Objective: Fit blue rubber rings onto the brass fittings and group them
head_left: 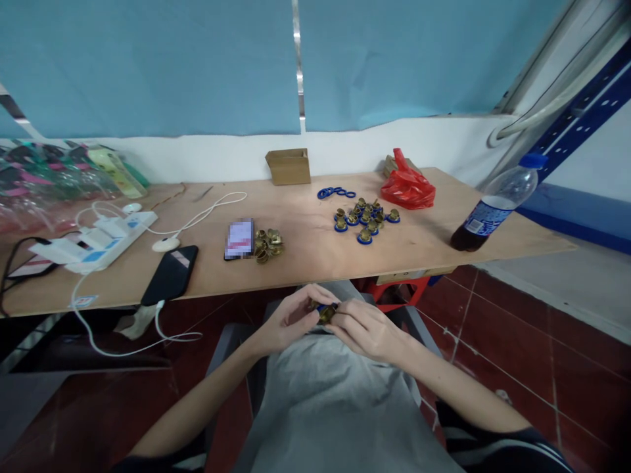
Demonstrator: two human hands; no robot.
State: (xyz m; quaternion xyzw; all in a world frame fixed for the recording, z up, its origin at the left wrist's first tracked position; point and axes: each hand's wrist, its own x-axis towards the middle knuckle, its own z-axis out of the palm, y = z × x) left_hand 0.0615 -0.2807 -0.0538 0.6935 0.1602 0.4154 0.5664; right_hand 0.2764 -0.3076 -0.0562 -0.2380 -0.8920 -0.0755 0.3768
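Observation:
Above my lap, just in front of the table edge, both hands meet at a small brass-coloured metal piece with a blue ring [326, 313]. My left hand [290, 318] pinches it from the left with thumb and fingers. From the right, my right hand [367, 328] has its curled fingertips on the same piece. A pile of bare brass pieces [269, 246] lies on the table beside a lit phone. To the right sits a group of brass pieces fitted with blue rings [365, 218]. Behind that group lie several loose blue rings [336, 192].
On the wooden table [305, 259] stand a small cardboard box [289, 167], a red plastic bag [408, 187] and a leaning-looking cola bottle [495, 207]. At left are a lit phone [239, 238], a black phone [170, 274], a white power strip [106, 240] with cables, and plastic bottles [54, 184].

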